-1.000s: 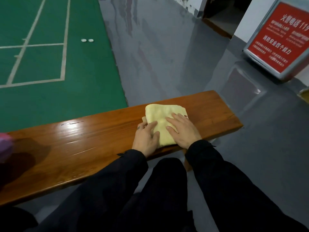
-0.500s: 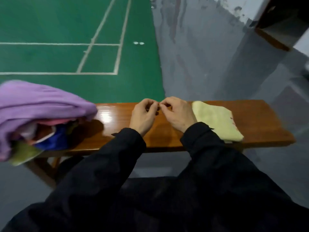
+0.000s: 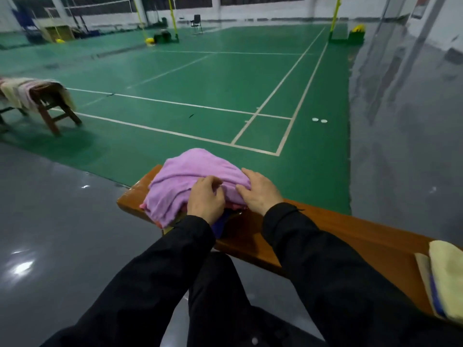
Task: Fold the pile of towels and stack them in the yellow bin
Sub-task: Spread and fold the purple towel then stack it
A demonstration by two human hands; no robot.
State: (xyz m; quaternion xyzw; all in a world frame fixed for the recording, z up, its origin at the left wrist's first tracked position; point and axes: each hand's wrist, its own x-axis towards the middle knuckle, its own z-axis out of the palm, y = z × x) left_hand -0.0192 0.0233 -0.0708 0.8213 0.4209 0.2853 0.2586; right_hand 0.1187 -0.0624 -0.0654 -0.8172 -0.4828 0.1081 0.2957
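A heap of towels (image 3: 190, 189) sits at the far left end of the long wooden desk (image 3: 350, 229), topped by a crumpled purple towel (image 3: 193, 171) with no clear long axis; its loose edge hangs over the desk's near side. Pink and dark blue cloth peeks out beneath it, mostly hidden. The left hand (image 3: 206, 200) rests on the near slope of the purple towel with its fingers (image 3: 213, 182) curled, pinching a fold of the cloth. The right hand (image 3: 260, 192) lies just beside it, fingers flatter and pressed against the towel's right side; whether it actually grips is hard to tell. The desk runs from the heap toward the lower right, with bare wood between the hands and a folded yellow towel (image 3: 448, 279) that is cut off by the picture's right edge. Grey floor lies in front, a green court beyond.
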